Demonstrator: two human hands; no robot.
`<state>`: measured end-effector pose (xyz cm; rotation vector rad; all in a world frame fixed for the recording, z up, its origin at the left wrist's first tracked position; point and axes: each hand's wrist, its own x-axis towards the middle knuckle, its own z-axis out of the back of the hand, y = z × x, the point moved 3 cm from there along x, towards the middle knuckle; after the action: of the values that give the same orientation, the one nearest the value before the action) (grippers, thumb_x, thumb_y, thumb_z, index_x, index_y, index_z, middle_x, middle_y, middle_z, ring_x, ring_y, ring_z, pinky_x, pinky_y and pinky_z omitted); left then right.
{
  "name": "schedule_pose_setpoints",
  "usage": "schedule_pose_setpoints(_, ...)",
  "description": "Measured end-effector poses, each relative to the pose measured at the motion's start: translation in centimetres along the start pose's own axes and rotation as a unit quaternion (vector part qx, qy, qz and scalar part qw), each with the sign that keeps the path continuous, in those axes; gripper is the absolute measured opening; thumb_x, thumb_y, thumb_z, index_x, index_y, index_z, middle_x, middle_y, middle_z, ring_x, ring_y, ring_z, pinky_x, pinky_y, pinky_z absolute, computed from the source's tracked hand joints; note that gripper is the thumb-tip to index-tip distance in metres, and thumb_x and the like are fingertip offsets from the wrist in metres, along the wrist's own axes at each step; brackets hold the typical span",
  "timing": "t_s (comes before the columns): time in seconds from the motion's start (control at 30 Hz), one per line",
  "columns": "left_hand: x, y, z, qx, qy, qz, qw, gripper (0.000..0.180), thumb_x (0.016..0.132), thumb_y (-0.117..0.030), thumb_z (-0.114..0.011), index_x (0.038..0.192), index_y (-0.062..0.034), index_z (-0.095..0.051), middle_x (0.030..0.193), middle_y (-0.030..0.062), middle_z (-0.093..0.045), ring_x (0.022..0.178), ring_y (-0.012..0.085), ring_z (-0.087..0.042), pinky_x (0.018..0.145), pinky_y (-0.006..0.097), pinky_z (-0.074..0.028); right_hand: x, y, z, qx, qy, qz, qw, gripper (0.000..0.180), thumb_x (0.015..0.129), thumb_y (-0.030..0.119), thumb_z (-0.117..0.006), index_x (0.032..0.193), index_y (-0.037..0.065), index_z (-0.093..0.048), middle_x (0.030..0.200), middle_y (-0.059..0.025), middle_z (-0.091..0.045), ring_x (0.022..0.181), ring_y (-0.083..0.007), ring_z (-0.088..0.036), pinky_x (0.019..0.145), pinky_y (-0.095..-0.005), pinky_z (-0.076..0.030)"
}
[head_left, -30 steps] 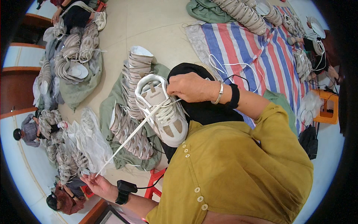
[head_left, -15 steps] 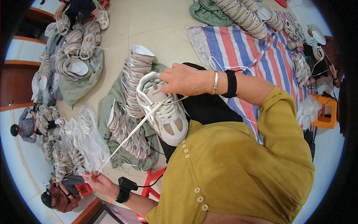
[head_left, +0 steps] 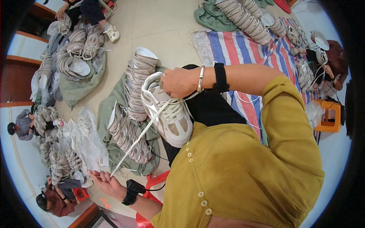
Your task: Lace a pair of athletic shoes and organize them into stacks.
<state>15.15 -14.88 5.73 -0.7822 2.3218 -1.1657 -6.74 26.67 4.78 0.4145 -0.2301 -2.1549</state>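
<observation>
Hands well apart: right hand (head_left: 178, 81) clamped on sneaker (head_left: 167, 114), left hand (head_left: 106, 181) pinching taut lace (head_left: 138, 138).

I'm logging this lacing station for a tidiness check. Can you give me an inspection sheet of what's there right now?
Surface: beige floor, partly covered by a striped mat.
Job's things: white sneaker on the lap; white lace drawn taut from its eyelets.
Clutter: rows of stacked shoes on green cloth; clear bags.
Grippers: left hand pinches the lace end; right hand grips the sneaker's collar.
Cables: thin black cable at the left wristband.
Surroundings: other people seated among shoe piles; orange stool.
</observation>
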Motion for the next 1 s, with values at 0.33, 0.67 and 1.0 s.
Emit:
schedule_pose_setpoints(0.33, -2.4, 3.3, -4.5, 0.129, -0.101, -0.041, 0.986, 0.036, 0.096, -0.019, -0.048, 0.129, -0.0028, -0.046, 0.065, -0.0036, -0.037, 0.048, 0.0040, -0.028, 0.038, 0.018, -0.022, 0.0, -10.1, 5.9, -0.001, -0.433, -0.045, 0.900, 0.017, 0.085, 0.011, -0.048, 0.091, 0.008, -0.064, 0.085, -0.0078, -0.065, 0.071, -0.0184, -0.064, 0.066, -0.0301, -0.052)
schedule_pose_setpoints(0.67, -3.2, 7.4, -7.7, 0.205, -0.050, 0.024, 0.977, 0.022, 0.091, -0.017, -0.055, 0.107, -0.0022, -0.057, 0.061, -0.0055, -0.038, 0.049, 0.0028, -0.031, 0.040, 0.018, -0.023, -10.0, -21.7, 2.5, 0.853, -0.430, -0.105, 0.276, 0.012, 0.091, 0.010, -0.049, 0.081, 0.005, -0.054, 0.064, -0.0009, -0.055, 0.050, -0.0111, -0.047, 0.046, -0.0240, -0.039)
schedule_pose_setpoints(1.0, -6.0, 15.4, -17.6, 0.391, 0.225, 0.054, 0.891, 0.012, 0.089, -0.015, -0.060, 0.089, -0.0040, -0.064, 0.065, -0.0083, -0.047, 0.055, 0.0000, -0.035, 0.047, 0.018, -0.024, -2.4, -2.1, -0.5, 0.665, -0.055, -0.108, 0.737, 0.016, 0.088, 0.017, -0.053, 0.092, 0.006, -0.064, 0.055, 0.0036, -0.048, 0.045, -0.0034, -0.039, 0.038, -0.0187, -0.029)
